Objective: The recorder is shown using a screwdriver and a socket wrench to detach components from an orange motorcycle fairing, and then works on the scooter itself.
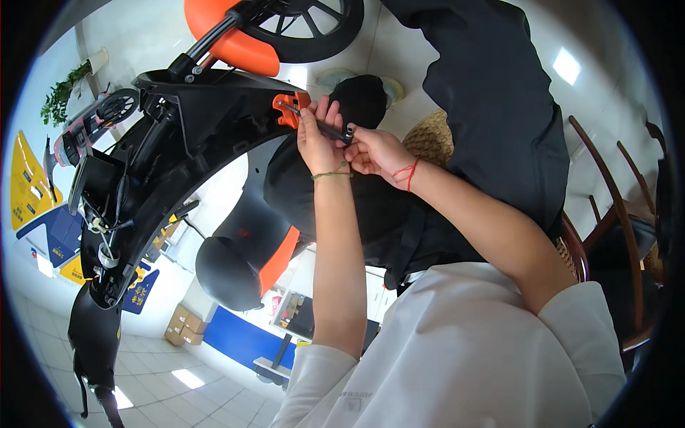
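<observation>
A slim dark rod-shaped hand tool runs slantwise between my hands, its thin metal shaft reaching an orange plastic piece on the scooter's edge. My left hand, palm turned up, supports the shaft, thumb against it and the other fingers loosely bent. Fingers of my right hand close round the tool's thicker end, where a short crosswise metal part shows. Whether the tip sits in a screw is too small to tell. The orange piece adjoins the black body panel of the scooter.
An orange mudguard and black front wheel stand at the top. The scooter's black seat lies left of my left forearm. Wooden chairs are at the right. Cardboard boxes and a pink scooter are farther off.
</observation>
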Action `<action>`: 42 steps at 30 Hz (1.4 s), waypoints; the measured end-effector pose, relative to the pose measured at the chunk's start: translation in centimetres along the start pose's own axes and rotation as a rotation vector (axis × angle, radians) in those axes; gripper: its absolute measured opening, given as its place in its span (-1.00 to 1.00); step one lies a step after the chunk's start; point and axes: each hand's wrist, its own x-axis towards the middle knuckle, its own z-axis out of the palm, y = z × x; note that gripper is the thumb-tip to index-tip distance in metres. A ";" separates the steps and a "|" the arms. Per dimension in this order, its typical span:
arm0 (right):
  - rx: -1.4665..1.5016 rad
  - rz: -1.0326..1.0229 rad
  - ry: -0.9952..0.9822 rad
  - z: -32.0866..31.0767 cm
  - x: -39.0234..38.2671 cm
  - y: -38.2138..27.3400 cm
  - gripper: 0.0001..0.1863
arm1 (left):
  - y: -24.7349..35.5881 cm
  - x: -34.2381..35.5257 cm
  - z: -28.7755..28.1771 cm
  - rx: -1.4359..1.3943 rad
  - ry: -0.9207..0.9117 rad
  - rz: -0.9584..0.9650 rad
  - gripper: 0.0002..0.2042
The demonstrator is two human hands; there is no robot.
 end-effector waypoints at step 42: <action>-0.884 -0.525 0.294 0.5 -0.1 0.5 -0.64 | -0.5 0.0 0.0 -0.074 0.006 -0.033 -0.64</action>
